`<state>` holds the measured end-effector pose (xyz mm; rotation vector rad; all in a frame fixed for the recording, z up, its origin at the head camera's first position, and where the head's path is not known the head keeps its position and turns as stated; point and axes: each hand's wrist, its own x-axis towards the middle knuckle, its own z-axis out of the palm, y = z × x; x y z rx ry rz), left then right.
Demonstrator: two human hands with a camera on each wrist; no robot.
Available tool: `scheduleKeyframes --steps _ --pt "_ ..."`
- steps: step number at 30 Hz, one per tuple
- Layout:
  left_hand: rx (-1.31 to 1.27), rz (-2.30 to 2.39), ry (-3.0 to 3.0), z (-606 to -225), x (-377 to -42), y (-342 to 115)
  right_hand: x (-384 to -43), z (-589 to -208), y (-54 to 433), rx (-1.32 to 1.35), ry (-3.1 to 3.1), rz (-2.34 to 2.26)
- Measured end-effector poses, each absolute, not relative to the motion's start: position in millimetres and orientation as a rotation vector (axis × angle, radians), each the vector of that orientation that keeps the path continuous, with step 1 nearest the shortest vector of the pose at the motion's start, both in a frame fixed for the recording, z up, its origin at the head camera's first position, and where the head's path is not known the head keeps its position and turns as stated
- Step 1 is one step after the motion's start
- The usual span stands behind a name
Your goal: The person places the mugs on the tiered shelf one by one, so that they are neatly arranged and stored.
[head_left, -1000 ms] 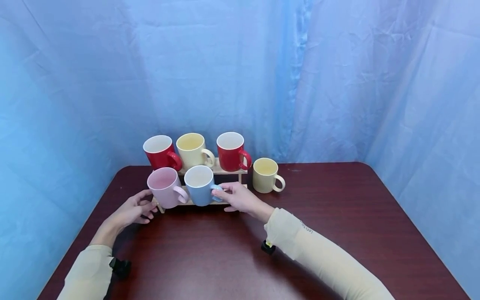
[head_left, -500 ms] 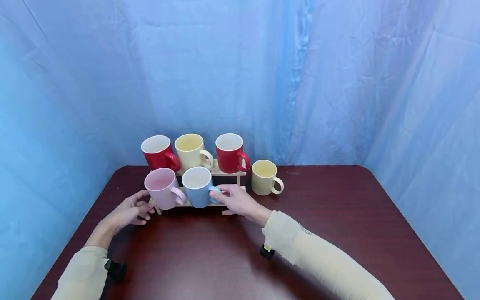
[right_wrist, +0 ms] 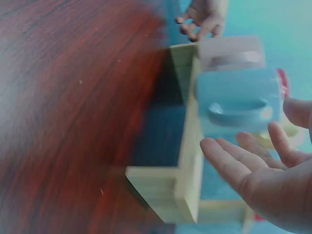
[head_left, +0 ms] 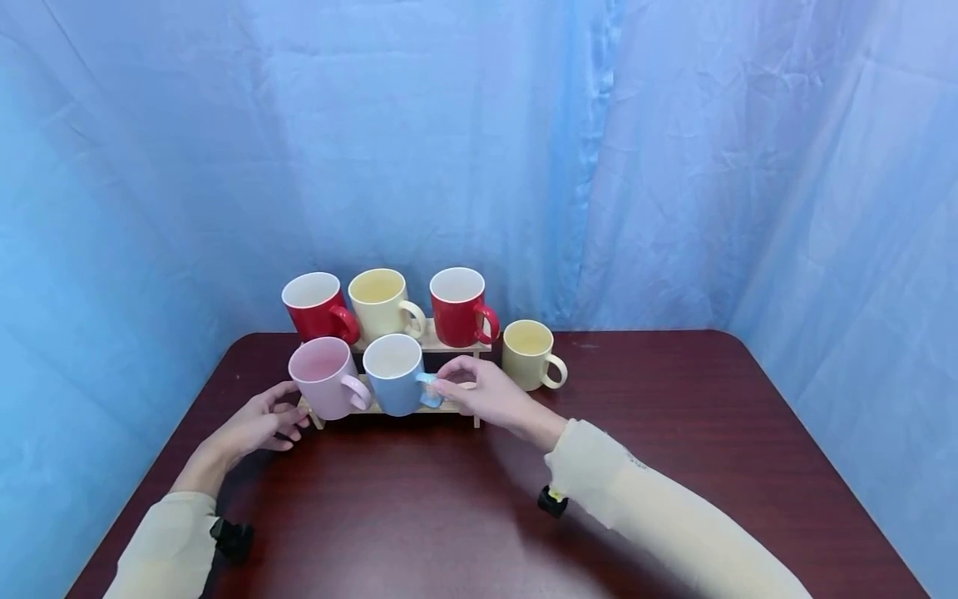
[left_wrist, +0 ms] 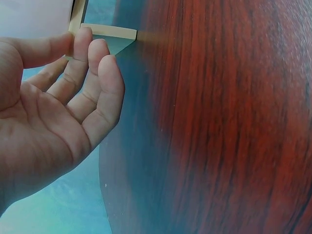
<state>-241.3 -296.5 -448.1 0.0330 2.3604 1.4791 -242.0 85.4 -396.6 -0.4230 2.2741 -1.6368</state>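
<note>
A two-tier wooden rack [head_left: 477, 349] stands on the table with mugs on both tiers. At its left end, my left hand [head_left: 258, 423] pinches the rack's corner [left_wrist: 109, 31] between thumb and index finger. On the lower tier a pink mug [head_left: 323, 389] sits beside a light blue mug [head_left: 392, 384], both upright with handles facing right. Just right of the blue mug's handle [right_wrist: 239, 112] is my right hand [head_left: 494, 395], its fingers spread and holding nothing. In the right wrist view a gap shows between those fingers and the handle.
Along the upper tier stand a red mug [head_left: 308, 319], a yellow mug [head_left: 377, 319] and another red mug [head_left: 455, 321]. A further yellow mug [head_left: 524, 368] rests on the dark wood table [head_left: 659, 416], right of the rack. Blue curtains [head_left: 479, 150] hang behind.
My right hand has let go of the blue mug's handle and drawn slightly to the right. The left hand stays at the rack's left end; the mugs keep their places.
</note>
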Motion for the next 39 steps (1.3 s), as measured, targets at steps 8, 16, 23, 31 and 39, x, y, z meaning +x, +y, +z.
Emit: scheduleKeyframes --steps 8,16,23,31,39 --pt "0.044 1.477 2.367 -449 -242 -298 -244 -387 146 -0.419 2.289 -1.760" --pt "0.048 1.512 2.363 -452 -245 -297 -265 -421 222 -0.164 2.524 -1.935" --pt "0.058 1.510 2.360 -453 -245 -298 -272 -446 243 0.027 2.342 -1.938" --pt "0.035 1.511 2.360 -452 -244 -297 -281 -457 237 0.028 2.153 -1.854" --pt "0.028 1.499 2.363 -451 -243 -298 -285 -455 227 0.021 2.089 -1.890"
